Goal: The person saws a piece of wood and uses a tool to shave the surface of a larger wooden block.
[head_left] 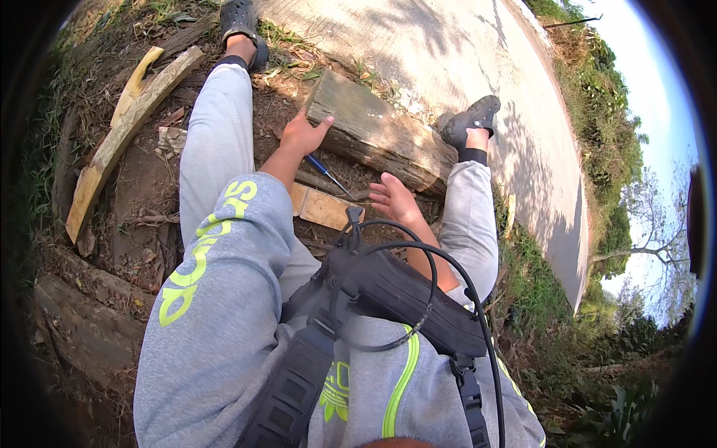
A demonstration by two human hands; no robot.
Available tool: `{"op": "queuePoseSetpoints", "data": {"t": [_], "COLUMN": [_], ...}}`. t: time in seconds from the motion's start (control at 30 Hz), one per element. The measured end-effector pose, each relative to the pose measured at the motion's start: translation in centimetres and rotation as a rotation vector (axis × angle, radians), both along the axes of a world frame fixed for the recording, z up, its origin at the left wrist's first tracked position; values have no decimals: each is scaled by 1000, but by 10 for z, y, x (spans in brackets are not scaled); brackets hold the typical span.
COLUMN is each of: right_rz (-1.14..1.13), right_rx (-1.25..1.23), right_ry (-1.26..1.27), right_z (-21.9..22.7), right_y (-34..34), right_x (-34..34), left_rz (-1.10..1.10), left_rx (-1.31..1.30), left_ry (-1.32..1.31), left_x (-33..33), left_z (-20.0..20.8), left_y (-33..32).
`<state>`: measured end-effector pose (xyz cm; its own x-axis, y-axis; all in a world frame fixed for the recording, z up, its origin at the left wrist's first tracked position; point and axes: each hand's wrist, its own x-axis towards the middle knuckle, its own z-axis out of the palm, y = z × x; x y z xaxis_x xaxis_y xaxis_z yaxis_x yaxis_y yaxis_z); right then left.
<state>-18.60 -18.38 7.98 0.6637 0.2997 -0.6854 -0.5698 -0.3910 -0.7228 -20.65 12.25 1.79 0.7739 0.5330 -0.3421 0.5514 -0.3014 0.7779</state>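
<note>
A thick, weathered wooden beam (381,134) lies slantwise on the ground between my spread legs. My left hand (305,134) grips its left end, the thumb against the near face and the other fingers partly hidden round the end. My right hand (396,199) is open just in front of the beam's near side, fingers apart, with nothing in it. Between the two hands lies a screwdriver-like tool with a blue handle (320,165) and a thin metal shaft. Nearer to me is a flat tan wooden piece (326,208), partly covered by my gear.
Long, pale, split timbers (123,142) lie on the dirt at the left. Beyond the beam runs a concrete path (418,45). Black cables (433,276) loop from a dark strapped pouch (411,299) at my front. My clogs (472,122) flank the beam; grass borders the path.
</note>
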Motion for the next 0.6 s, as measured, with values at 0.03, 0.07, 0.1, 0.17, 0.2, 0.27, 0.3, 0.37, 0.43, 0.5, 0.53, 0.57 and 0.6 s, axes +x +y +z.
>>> {"op": "queuePoseSetpoints", "data": {"t": [0.03, 0.07, 0.1, 0.17, 0.2, 0.27, 0.3, 0.37, 0.43, 0.5, 0.53, 0.57, 0.6], "right_rz": [103, 145, 182, 252, 295, 330, 373, 455, 443, 448, 451, 394, 334], "right_rx": [-11, -32, -49, -57, -42, -29, -38, -59, -73, -110, -152, -142, -133], "right_ry": [-30, -28, -19, -11, -11, -5, -11, -33, -34, -30, -29, -21, -12], "right_z": [0, 4, 9, 8, 3, 8, 2, -12, -26, -14, -4, 0, 3], "right_y": [1, 3, 5, 0, 1, 2, 2, 0, -11, -12, -17, -23, -32], "right_x": [-5, -10, -19, -28, -29, -41, -42, -42, -42, -38, -37, -38, -42], "left_rz": [6, 11, 10, -21, -32, -43, -43, -45, -95, -120, -127, -134, -134], "left_rx": [23, 39, 57, -23, -48, -30, -15, 13, 47, 70, 73, 75, 74], "left_ry": [-21, -29, -32, -78, -89, -73, -59, -41, -1, 24, 35, 43, 51], "left_x": [8, 13, 14, 17, 22, 22, 22, 24, 18, 13, 11, 10, 9], "left_z": [-3, -8, -7, -5, -6, -11, -14, -17, -14, -14, -13, -12, -11], "left_y": [-8, -19, -31, -44, -41, -43, -42, -39, -38, -33, -31, -30, -32]}}
